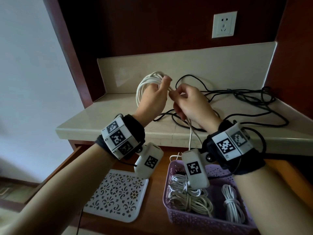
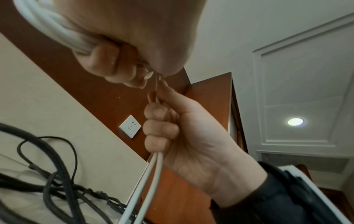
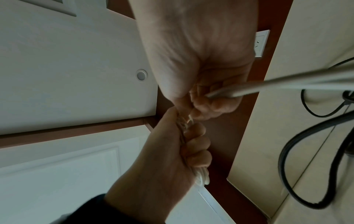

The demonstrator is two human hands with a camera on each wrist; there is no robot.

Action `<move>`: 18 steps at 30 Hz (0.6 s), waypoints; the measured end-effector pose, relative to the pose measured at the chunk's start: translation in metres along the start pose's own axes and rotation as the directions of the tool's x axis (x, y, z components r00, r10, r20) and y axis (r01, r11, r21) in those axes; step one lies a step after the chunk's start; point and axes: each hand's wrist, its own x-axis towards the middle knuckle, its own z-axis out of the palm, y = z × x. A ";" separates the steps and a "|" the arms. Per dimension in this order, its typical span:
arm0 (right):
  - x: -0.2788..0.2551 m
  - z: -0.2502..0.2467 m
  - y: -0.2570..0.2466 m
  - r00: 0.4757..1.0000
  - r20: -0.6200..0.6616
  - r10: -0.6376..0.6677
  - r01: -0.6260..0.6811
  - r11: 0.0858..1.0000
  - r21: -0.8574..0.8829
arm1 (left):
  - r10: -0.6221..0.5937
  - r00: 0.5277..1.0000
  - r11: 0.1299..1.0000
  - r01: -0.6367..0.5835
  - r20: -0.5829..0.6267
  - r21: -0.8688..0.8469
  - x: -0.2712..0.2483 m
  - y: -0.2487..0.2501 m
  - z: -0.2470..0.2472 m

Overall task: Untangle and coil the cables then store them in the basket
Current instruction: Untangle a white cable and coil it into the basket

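My left hand (image 1: 157, 94) grips a white cable coil (image 1: 145, 82) held up over the counter; the loops bulge out past its fingers (image 2: 107, 63). Just right of it, touching, my right hand (image 1: 184, 99) is curled round the same cable's loose strands (image 2: 151, 171), which hang down from the fist toward the purple basket (image 1: 211, 223). In the right wrist view the strands (image 3: 268, 84) leave my right hand (image 3: 201, 94) sideways, and the left hand (image 3: 182, 151) holds the bundle (image 3: 201, 177) below. A tangled black cable (image 1: 245, 102) lies on the counter behind.
The basket sits on the lower wooden shelf and holds two coiled white cables (image 1: 188, 197) (image 1: 232, 206). A white perforated lid (image 1: 116, 194) lies to its left. The beige counter (image 1: 105, 126) has a raised back edge, with a wall socket (image 1: 223, 24) above.
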 end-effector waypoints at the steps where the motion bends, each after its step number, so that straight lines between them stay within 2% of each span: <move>1: 0.000 0.000 0.000 1.000 0.023 0.000 0.000 1.000 0.002 | 0.016 1.000 1.000 -0.017 -0.025 -0.022 0.001 0.001 0.001; 4: 0.000 -0.001 0.003 0.993 0.117 0.027 -0.022 0.999 -0.047 | -0.001 0.997 0.993 -0.008 -0.074 -0.118 0.006 0.002 -0.002; 8: 0.001 -0.003 0.005 0.979 0.194 0.054 -0.041 0.997 -0.071 | -0.138 0.980 0.940 0.083 -0.145 -0.332 0.017 0.005 -0.016; 12: 0.000 -0.001 0.000 0.971 0.238 0.011 -0.004 0.999 -0.032 | -0.301 0.950 0.778 0.193 -0.084 -0.598 0.021 0.009 -0.022; 14: 0.000 0.002 -0.003 0.975 0.222 -0.025 0.043 0.996 -0.076 | -0.315 0.948 0.745 0.213 -0.052 -0.632 0.021 0.009 -0.021; 18: -0.002 0.004 -0.005 0.972 0.226 -0.062 0.087 0.991 -0.103 | -0.298 0.953 0.769 0.204 -0.057 -0.605 0.021 0.011 -0.021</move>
